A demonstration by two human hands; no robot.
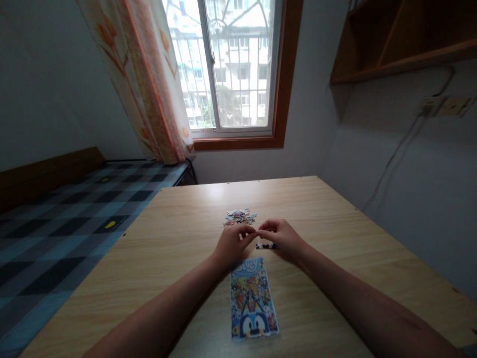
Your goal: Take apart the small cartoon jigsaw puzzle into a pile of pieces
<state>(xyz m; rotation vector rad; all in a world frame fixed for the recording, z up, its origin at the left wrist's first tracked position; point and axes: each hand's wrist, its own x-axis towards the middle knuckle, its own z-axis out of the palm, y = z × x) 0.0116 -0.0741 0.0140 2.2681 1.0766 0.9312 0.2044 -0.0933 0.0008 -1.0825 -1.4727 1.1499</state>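
Note:
My left hand and my right hand meet at their fingertips above the table, both closed in a pinch. Whatever lies between the fingers is too small or too hidden to make out. Just beyond them sits a heap of loose jigsaw puzzle pieces. Under my right hand a short strip of joined puzzle pieces shows, dark blue with pale bits, partly covered by the hand. Nearer to me lies a printed picture sheet with a blue cartoon dog and many small figures; my left wrist overlaps its top corner.
The wooden table reaches toward a window with a flowered curtain. A bed with a checked cover stands along the left. On the right wall are a wooden shelf, sockets and a hanging cable.

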